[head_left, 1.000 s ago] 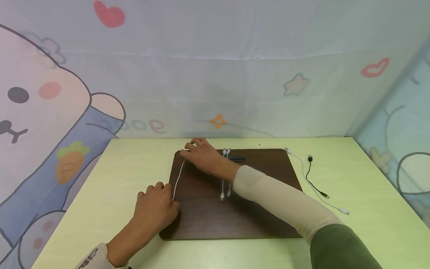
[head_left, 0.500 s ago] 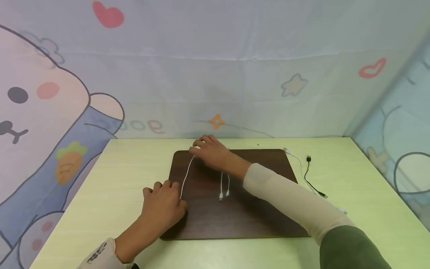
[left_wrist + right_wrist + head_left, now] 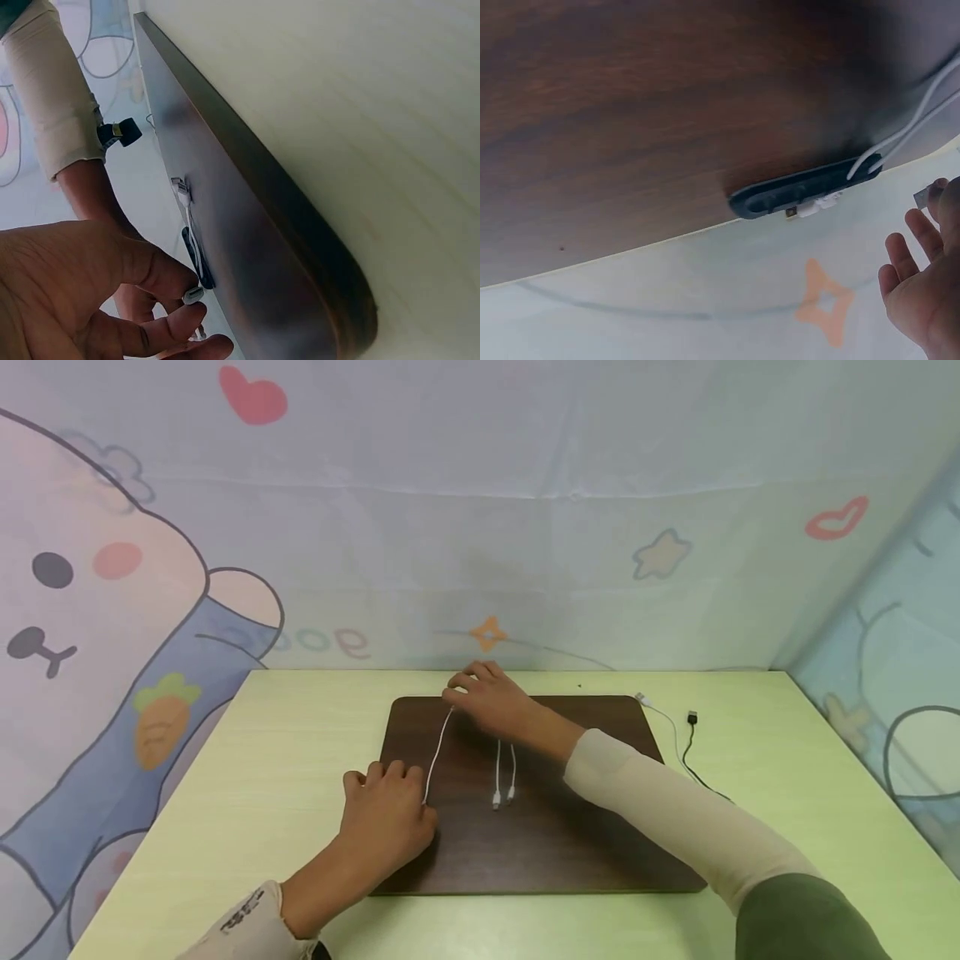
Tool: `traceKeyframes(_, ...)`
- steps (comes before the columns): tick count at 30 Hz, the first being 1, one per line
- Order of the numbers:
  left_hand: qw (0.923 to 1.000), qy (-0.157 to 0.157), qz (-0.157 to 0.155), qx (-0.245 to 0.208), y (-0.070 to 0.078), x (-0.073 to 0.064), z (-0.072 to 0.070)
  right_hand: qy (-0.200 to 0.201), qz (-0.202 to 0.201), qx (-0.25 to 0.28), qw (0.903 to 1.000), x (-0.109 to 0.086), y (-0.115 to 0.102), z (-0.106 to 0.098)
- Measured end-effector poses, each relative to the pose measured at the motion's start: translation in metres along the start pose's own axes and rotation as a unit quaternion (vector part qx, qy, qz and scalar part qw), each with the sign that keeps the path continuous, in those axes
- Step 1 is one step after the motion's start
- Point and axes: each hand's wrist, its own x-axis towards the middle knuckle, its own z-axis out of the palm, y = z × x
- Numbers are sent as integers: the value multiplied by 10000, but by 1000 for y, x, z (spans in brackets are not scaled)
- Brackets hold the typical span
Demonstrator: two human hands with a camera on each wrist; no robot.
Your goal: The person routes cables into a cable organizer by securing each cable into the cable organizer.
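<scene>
A thin white USB cable (image 3: 438, 752) stretches between my two hands above the left part of a dark brown board (image 3: 585, 860). My left hand (image 3: 386, 814) pinches its lower end; in the left wrist view the small white connector (image 3: 193, 295) sticks out between thumb and finger. At the board's far edge, my right hand (image 3: 491, 702) pinches the other end, whose metal USB plug (image 3: 922, 197) shows in the right wrist view. A black cable holder (image 3: 802, 187) sits along that edge, with two white cables (image 3: 497, 772) running from it over the board. My right hand hides the holder in the head view.
On the pale table (image 3: 300, 727), right of the board, lie another white cable (image 3: 662, 713) and a short black cable (image 3: 688, 752), both partly behind my right sleeve. A printed cloth backdrop (image 3: 450, 527) rises behind the table's far edge.
Both hands have moved right, carrying the white cable between them from the board's left edge further over the board. The two cables in the holder stay where they were.
</scene>
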Motion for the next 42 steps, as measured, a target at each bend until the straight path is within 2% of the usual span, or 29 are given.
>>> traceKeyframes(10,9996,64,247,-150,10,4,8,-190,172,-86,9996,-21,8,4)
traceKeyframes(18,9979,286,569,-95,23,6,14,-108,295,122,9994,-32,16,7)
traceKeyframes(26,9973,188,698,-108,33,8,17,-32,392,98,9992,-42,20,8)
traceKeyframes(29,9960,296,810,-238,34,9,21,-33,430,114,9990,-46,22,10)
traceKeyframes(30,9949,408,890,-239,32,12,29,-20,441,112,9990,-47,22,11)
traceKeyframes(33,9927,560,1030,-280,34,16,33,119,464,123,9988,-50,24,12)
traceKeyframes(34,9918,641,1090,-198,33,19,40,191,463,120,9987,-51,25,12)
traceKeyframes(36,9921,589,1097,-177,36,22,40,324,444,128,9984,-53,26,13)
traceKeyframes(37,9929,487,1064,-195,41,21,34,373,438,134,9983,-54,26,13)
traceKeyframes(40,9949,239,973,-89,49,24,31,462,427,190,9978,-56,28,14)
traceKeyframes(41,9957,95,909,-119,54,22,24,475,434,199,9977,-57,29,14)
traceKeyframes(42,9959,40,901,-80,56,22,23,491,443,206,9976,-58,30,14)
